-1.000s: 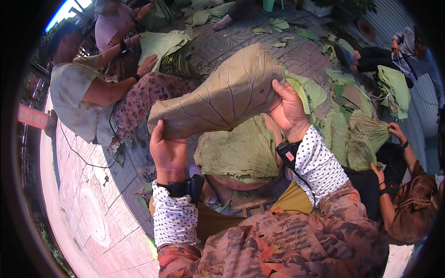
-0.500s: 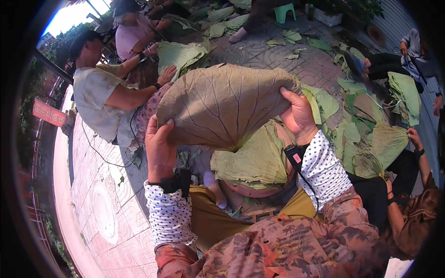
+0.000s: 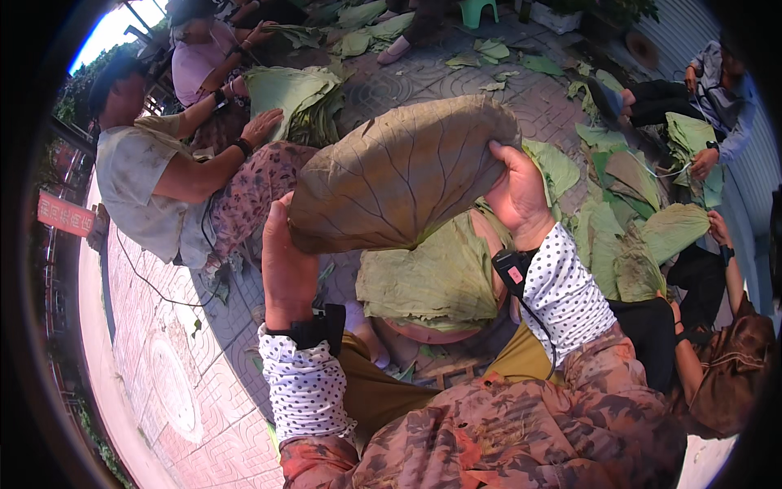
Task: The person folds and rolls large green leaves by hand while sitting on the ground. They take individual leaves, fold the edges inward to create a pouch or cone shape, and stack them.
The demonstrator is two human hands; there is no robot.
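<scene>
A large folded lotus leaf (image 3: 399, 175), brownish with dark branching veins, is stretched between my two hands at chest height. At its left end my left hand (image 3: 289, 261) is closed on the edge, thumb up, most fingers hidden. My right hand (image 3: 519, 196) pinches the right end, its thumb on the near face and the other fingers behind. Below the held leaf lies a pile of folded green lotus leaves (image 3: 428, 277), resting on a round reddish support (image 3: 432, 332) between my knees.
On the left sits a person in a pale shirt (image 3: 163, 179), one hand on a leaf stack (image 3: 297, 98). More leaves (image 3: 607, 253) lie at the right, near a co-worker's hand (image 3: 718, 228). A green stool (image 3: 478, 12) stands at the back; a cable (image 3: 155, 289) crosses the paving.
The held leaf has tilted, its left end dropping slightly, and my left hand has turned so its fingers show less. The surroundings have shifted left and up in view. Both hands still grip the leaf.
</scene>
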